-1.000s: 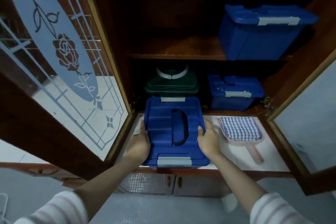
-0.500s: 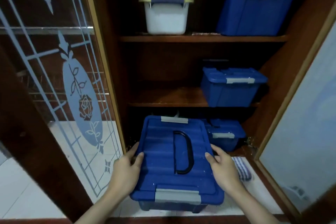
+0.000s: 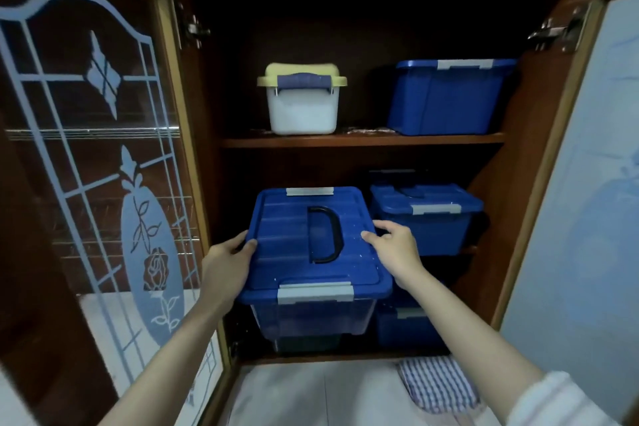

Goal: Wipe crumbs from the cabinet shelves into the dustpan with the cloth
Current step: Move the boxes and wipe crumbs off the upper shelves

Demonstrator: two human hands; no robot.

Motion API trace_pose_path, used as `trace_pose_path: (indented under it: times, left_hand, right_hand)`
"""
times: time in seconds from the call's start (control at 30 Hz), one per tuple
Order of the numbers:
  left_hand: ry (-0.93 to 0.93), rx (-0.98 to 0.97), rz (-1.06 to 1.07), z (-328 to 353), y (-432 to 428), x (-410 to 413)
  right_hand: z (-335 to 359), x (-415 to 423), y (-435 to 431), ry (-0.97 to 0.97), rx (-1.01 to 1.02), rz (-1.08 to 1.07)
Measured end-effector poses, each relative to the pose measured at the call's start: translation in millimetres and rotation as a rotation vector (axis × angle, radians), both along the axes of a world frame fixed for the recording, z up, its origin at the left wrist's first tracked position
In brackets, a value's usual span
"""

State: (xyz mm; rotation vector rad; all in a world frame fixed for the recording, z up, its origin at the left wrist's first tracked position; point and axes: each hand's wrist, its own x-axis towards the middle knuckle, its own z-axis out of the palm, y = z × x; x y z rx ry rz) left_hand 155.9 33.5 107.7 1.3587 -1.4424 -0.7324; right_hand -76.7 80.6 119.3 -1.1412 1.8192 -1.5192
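Your left hand [image 3: 226, 263], right hand [image 3: 397, 252] clamp box [image 3: 311, 318] sides, fingers curled over lid [image 3: 287, 252]. Keep level; mind 2nd box [image 3: 428, 218] just right.

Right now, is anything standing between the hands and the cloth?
Nothing lies on the cloth, which sits uncovered on the counter. But the left hand and right hand both grip the blue box, so neither is free to take it.

blue lidded box [image 3: 311, 252] held by left hand [image 3: 226, 263] and right hand [image 3: 397, 252], checked cloth [image 3: 439, 386] below right
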Motion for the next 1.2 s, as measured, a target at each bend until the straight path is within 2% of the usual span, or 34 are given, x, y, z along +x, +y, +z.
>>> trace_pose_path:
  times: [0.33, 0.6, 0.73, 0.87, 1.0, 1.1, 1.17, 1.2]
  left_hand:
    - [0.134, 0.1, -0.019, 11.7, -56.5, -27.3]
    - [0.11, 0.156, 0.009, 4.5, -82.7, -30.5]
    - [0.085, 0.214, 0.049, 6.1, -95.8, -31.8]
    - [0.061, 0.24, 0.088, 11.0, -107.5, -32.4]
    - [-0.03, 0.255, 0.092, 20.4, -116.1, -36.0]
    - [-0.296, 0.254, 0.058, 29.1, -114.8, -36.6]
    - [-0.489, 0.144, 0.068, 29.6, -106.4, -37.7]
    - [-0.543, 0.026, 0.072, 25.2, -98.6, -39.0]
  right_hand:
    - [6.4, -18.1, -44.0, -0.081, 0.025, -0.131]
    - [7.2, -28.4, -64.6, -0.073, 0.05, -0.107]
    - [9.2, -27.8, -71.7, -0.079, 0.067, -0.046]
    - [11.9, -22.4, -61.8, 0.032, 0.088, 0.117]
    - [0.5, -15.8, -44.6, 0.26, 0.113, 0.265]
    - [-9.4, -11.7, -46.0, 0.391, 0.072, 0.169]
    - [-12.1, -8.2, -48.8, 0.416, 0.022, 0.083]
    - [-13.2, -6.2, -49.8, 0.434, 0.016, 0.052]
